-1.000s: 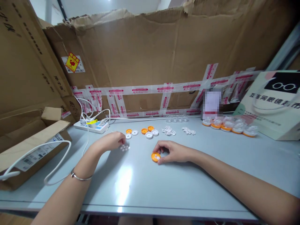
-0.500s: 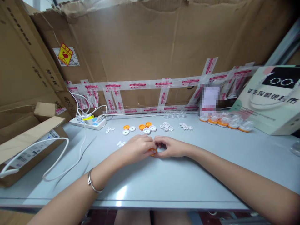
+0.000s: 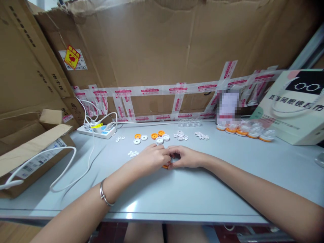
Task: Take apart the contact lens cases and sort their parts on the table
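Note:
Close together over the middle of the table, both hands work at one small round orange piece (image 3: 165, 166). My left hand (image 3: 155, 158) is closed over it from above, hiding most of it. My right hand (image 3: 186, 157) pinches its right side between thumb and fingers. Whether the left fingertips hold a further small part cannot be made out. Just behind the hands lie orange round caps (image 3: 161, 133) and white round caps (image 3: 159, 140). Small white parts (image 3: 132, 154) lie left of my left hand, and white plastic pieces (image 3: 180, 135) lie behind my right hand.
More white pieces (image 3: 201, 135) and clear domed parts (image 3: 190, 123) lie at the back. Orange-and-white pieces with clear tops (image 3: 246, 130) stand by a paper bag (image 3: 291, 108). A power strip (image 3: 97, 130), a white cable (image 3: 73, 158) and an open carton (image 3: 35, 145) occupy the left.
My left hand has shifted slightly and now covers more of the orange piece. My right hand keeps its pinch. The whole view has moved a little.

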{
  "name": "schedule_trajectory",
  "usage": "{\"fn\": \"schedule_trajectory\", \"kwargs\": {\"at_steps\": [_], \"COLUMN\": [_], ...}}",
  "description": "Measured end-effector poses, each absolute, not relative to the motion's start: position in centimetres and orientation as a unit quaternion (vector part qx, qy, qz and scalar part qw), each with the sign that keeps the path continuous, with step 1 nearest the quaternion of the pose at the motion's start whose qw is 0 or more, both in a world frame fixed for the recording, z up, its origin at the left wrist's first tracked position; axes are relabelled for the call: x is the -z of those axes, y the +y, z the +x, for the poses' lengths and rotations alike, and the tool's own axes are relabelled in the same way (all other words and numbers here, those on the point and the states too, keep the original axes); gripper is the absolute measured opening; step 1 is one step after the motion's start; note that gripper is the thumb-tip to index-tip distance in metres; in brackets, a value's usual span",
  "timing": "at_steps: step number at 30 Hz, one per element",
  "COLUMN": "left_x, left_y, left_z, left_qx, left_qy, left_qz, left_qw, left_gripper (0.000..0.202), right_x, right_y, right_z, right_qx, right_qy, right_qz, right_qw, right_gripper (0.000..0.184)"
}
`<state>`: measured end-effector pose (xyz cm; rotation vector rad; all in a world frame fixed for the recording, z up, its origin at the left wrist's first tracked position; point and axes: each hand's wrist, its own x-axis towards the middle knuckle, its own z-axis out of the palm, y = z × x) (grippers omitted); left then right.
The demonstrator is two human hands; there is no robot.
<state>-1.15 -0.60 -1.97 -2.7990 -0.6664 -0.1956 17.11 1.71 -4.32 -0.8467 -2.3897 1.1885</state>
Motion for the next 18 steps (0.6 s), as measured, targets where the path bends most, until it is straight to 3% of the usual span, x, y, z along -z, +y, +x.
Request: {"fn": "schedule_trajectory", "kwargs": {"at_steps": [11,18], "left_x": [2.3,3.0], "left_y": [-0.2,0.1], "left_z": [-1.5,-1.0], "left_qx": [0.086,0.123], "left_qy": [-0.156,-0.173], "left_qz": [-0.963,-0.961], "left_qw": [0.200,0.177], "left_gripper": [0.018,0.022], "right_x": [4.0,4.2], "right_y": [1.5,1.6], "right_z": [17.2,17.2], "right_qx": [-0.411,-0.396], "right_qy": [-0.844,-0.850], "right_qz": [-0.300,-0.301], "right_qw": [0.171,0.172], "right_gripper": [0.019,0.018]}}
